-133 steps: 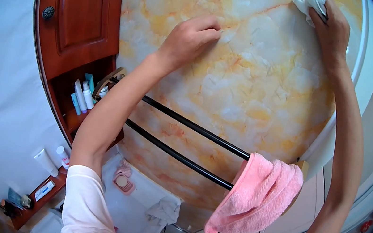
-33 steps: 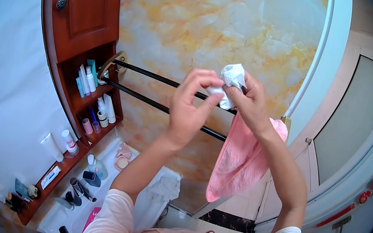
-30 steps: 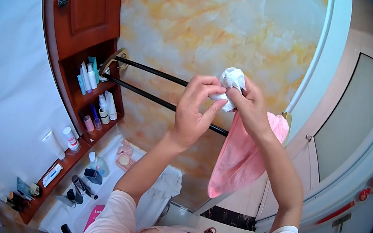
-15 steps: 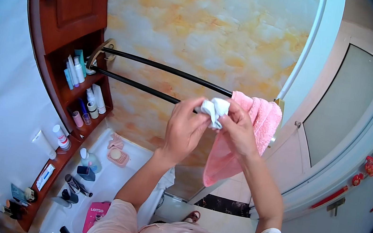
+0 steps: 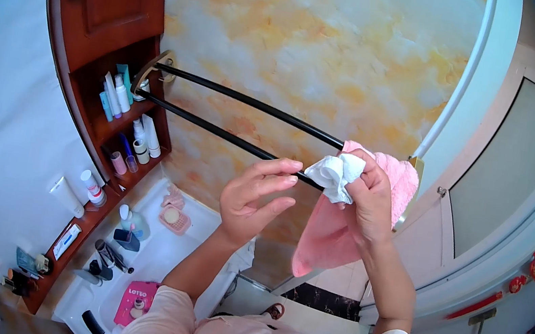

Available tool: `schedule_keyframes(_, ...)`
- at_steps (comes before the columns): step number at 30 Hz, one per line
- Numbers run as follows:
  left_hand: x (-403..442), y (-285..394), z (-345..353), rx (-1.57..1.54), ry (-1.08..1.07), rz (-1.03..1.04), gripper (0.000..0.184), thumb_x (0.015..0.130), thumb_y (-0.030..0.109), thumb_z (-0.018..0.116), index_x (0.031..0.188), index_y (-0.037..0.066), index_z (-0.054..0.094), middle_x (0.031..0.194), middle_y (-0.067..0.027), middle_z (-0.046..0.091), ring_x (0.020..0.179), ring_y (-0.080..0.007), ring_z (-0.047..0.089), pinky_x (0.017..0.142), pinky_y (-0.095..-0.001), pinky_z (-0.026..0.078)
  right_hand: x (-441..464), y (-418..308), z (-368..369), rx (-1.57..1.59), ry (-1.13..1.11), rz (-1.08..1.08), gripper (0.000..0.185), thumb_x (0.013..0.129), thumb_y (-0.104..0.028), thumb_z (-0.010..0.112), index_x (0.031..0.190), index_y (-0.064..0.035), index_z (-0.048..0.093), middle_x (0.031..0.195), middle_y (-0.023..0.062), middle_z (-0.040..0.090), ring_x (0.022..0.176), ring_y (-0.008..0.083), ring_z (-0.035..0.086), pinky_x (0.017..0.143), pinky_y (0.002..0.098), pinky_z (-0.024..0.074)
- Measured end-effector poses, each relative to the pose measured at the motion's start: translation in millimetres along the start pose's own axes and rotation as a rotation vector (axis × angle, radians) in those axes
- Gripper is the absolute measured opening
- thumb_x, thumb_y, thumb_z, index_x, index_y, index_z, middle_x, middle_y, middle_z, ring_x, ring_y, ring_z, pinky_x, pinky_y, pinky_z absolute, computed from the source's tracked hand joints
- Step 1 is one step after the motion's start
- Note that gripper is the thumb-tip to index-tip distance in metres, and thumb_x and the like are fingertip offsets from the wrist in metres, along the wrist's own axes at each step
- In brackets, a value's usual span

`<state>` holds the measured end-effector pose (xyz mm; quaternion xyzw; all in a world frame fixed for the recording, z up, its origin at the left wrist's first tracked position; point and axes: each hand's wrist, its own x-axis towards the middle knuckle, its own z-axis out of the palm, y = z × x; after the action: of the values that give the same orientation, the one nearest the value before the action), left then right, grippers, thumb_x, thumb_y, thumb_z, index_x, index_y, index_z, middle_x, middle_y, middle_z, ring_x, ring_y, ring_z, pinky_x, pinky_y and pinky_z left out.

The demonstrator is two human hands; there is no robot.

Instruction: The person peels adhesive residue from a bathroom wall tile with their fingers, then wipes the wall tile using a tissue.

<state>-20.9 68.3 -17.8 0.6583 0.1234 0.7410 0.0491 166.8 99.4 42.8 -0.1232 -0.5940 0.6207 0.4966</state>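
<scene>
A crumpled white tissue (image 5: 336, 174) is pinched in my right hand (image 5: 373, 206), in front of the rail. My left hand (image 5: 253, 199) is open just left of it, fingers apart and holding nothing; its fingertips come close to the tissue's edge. Behind my right hand a pink towel (image 5: 326, 237) hangs over the right end of the black double towel rail (image 5: 249, 101). The rail runs from a wall bracket at the left across the marbled wall.
Below left, a white sink (image 5: 192, 242) holds a pink soap dish (image 5: 174, 220) and a pink Lotso-marked item (image 5: 136, 302). Bottles and tubes stand on the red-brown shelf unit (image 5: 99, 123) beside a mirror. A white door (image 5: 485, 177) is at the right.
My left hand has let go of the tissue and opened, moving slightly down and left. My right hand keeps the tissue and has shifted a little right and down. The view has shifted slightly.
</scene>
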Motion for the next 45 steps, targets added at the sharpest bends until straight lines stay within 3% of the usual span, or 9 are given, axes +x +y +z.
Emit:
schedule_keyframes(6, 23, -22, -17, -0.119, 0.102, -0.162, 0.015, 0.085, -0.009, 0.068, 0.097, -0.002, 0.062, 0.102, -0.0153, 0.067, 0.093, -0.0217, 0.066, 0.082, -0.0302, 0.053, 19, -41, -11, -0.392, 0.130, -0.161, 0.017, 0.094, -0.004, 0.059, 0.110, -0.0009, 0.060, 0.097, 0.0008, 0.065, 0.085, 0.0060, 0.061, 0.072, 0.0215, 0.0497)
schedule_keyframes(8, 54, -28, -35, 0.032, 0.132, -0.230, 0.007, 0.089, -0.005, 0.066, 0.092, -0.001, 0.061, 0.089, -0.0108, 0.068, 0.083, -0.0159, 0.065, 0.076, -0.0264, 0.051, 28, -57, -27, -0.530, 0.136, -0.285, 0.015, 0.094, -0.005, 0.058, 0.109, -0.0015, 0.060, 0.096, 0.0002, 0.065, 0.082, 0.0057, 0.060, 0.069, 0.0210, 0.0493)
schedule_keyframes(12, 130, -62, -72, 0.590, 0.134, -0.091, 0.008, 0.089, 0.004, 0.068, 0.091, -0.004, 0.067, 0.080, -0.0050, 0.069, 0.076, -0.0102, 0.062, 0.074, -0.0233, 0.049, 52, -65, -86, -0.738, 0.178, -0.316, 0.012, 0.094, -0.007, 0.058, 0.106, -0.0028, 0.060, 0.091, -0.0006, 0.064, 0.076, 0.0052, 0.059, 0.064, 0.0207, 0.0478)
schedule_keyframes(18, 167, -139, -115, 0.600, 0.110, -0.114, 0.014, 0.086, 0.003, 0.067, 0.099, -0.003, 0.070, 0.090, -0.0073, 0.068, 0.078, -0.0134, 0.063, 0.075, -0.0249, 0.050, 59, -57, -99, -0.616, 0.239, -0.224, 0.012, 0.093, -0.008, 0.059, 0.104, -0.0033, 0.060, 0.087, -0.0001, 0.063, 0.073, 0.0052, 0.058, 0.060, 0.0201, 0.0461)
schedule_keyframes(24, 165, -144, -114, 0.721, 0.029, -0.023, 0.025, 0.084, 0.000, 0.067, 0.108, -0.002, 0.070, 0.099, -0.0115, 0.067, 0.083, -0.0198, 0.066, 0.076, -0.0274, 0.052, 57, -58, -99, -0.653, 0.177, -0.184, 0.014, 0.092, -0.006, 0.058, 0.105, -0.0001, 0.060, 0.090, 0.0011, 0.064, 0.076, 0.0059, 0.059, 0.067, 0.0221, 0.0499)
schedule_keyframes(28, 164, -141, -113, 0.821, 0.013, -0.007, 0.023, 0.083, -0.001, 0.068, 0.106, -0.002, 0.070, 0.097, -0.0135, 0.067, 0.082, -0.0252, 0.066, 0.075, -0.0294, 0.053, 55, -58, -98, -0.647, 0.187, -0.183, 0.013, 0.092, -0.005, 0.057, 0.104, 0.0004, 0.061, 0.090, 0.0011, 0.063, 0.076, 0.0061, 0.059, 0.068, 0.0222, 0.0501)
schedule_keyframes(33, 163, -144, -111, 0.803, 0.034, -0.001, 0.018, 0.081, -0.001, 0.069, 0.099, -0.002, 0.068, 0.096, -0.0140, 0.067, 0.082, -0.0282, 0.066, 0.073, -0.0321, 0.052, 56, -57, -93, -0.647, 0.195, -0.178, 0.012, 0.093, -0.007, 0.056, 0.103, -0.0018, 0.061, 0.085, 0.0003, 0.063, 0.070, 0.0060, 0.058, 0.058, 0.0211, 0.0446)
schedule_keyframes(42, 172, -148, -110, 0.715, 0.102, -0.033, 0.010, 0.081, -0.001, 0.069, 0.091, -0.002, 0.066, 0.086, -0.0114, 0.065, 0.075, -0.0217, 0.064, 0.071, -0.0288, 0.050, 56, -59, -95, -0.635, 0.169, -0.145, 0.012, 0.092, -0.006, 0.057, 0.103, -0.0023, 0.061, 0.087, -0.0003, 0.063, 0.071, 0.0049, 0.058, 0.058, 0.0200, 0.0450)
schedule_keyframes(45, 180, -141, -107, 0.725, 0.070, -0.020, 0.009, 0.082, 0.002, 0.069, 0.090, -0.001, 0.066, 0.085, -0.0119, 0.064, 0.076, -0.0244, 0.064, 0.070, -0.0300, 0.050, 57, -57, -99, -0.645, 0.158, -0.178, 0.012, 0.092, -0.006, 0.057, 0.103, -0.0023, 0.061, 0.087, -0.0007, 0.063, 0.072, 0.0046, 0.058, 0.058, 0.0195, 0.0458)
